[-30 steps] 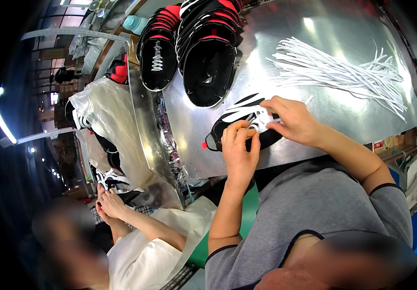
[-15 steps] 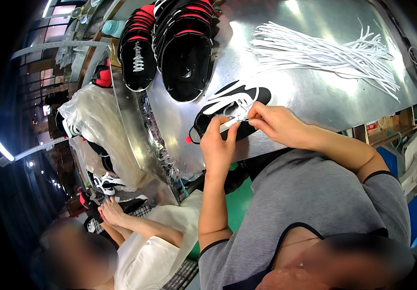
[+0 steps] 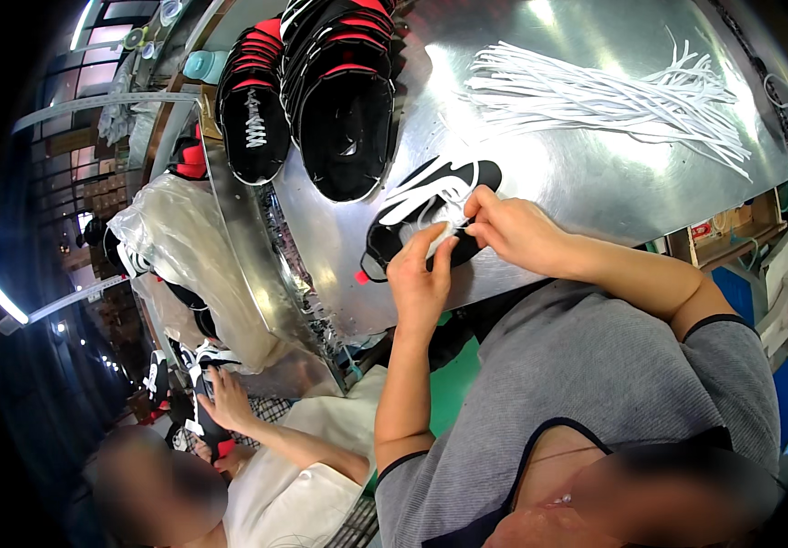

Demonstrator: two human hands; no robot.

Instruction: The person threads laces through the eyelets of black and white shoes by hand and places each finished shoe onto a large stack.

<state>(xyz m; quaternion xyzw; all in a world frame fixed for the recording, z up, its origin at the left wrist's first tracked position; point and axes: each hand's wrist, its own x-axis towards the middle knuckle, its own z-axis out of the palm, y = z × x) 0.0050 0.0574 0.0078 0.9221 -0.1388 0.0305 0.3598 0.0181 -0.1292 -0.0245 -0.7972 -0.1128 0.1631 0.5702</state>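
A black shoe upper [image 3: 483, 173] with white side stripes and a red heel tab lies on the metal table, partly hidden under my hands. A white shoelace [image 3: 474, 161] loops up from its eyelet area. My left hand [image 3: 420, 279] pinches the white eyelet edge of the upper between thumb and fingers. Close on its right, my right hand [image 3: 520, 233] has its thumb and forefinger pressed together on the shoelace near the eyelets. The lace tip is too small to make out.
A bundle of white laces [image 3: 604, 100] lies at the far right of the metal table [image 3: 577, 196]. Stacked black-and-red shoe uppers [image 3: 346, 137] stand at the back left. Left of the table, clear plastic sheeting [image 3: 184, 228] covers more uppers; a co-worker's hand [image 3: 228, 402] handles another one.
My right hand has shifted slightly up and left, and the left hand slightly down. The white strip between my fingers looks less stretched. The co-worker's hand has lifted off and spread beside an upper.
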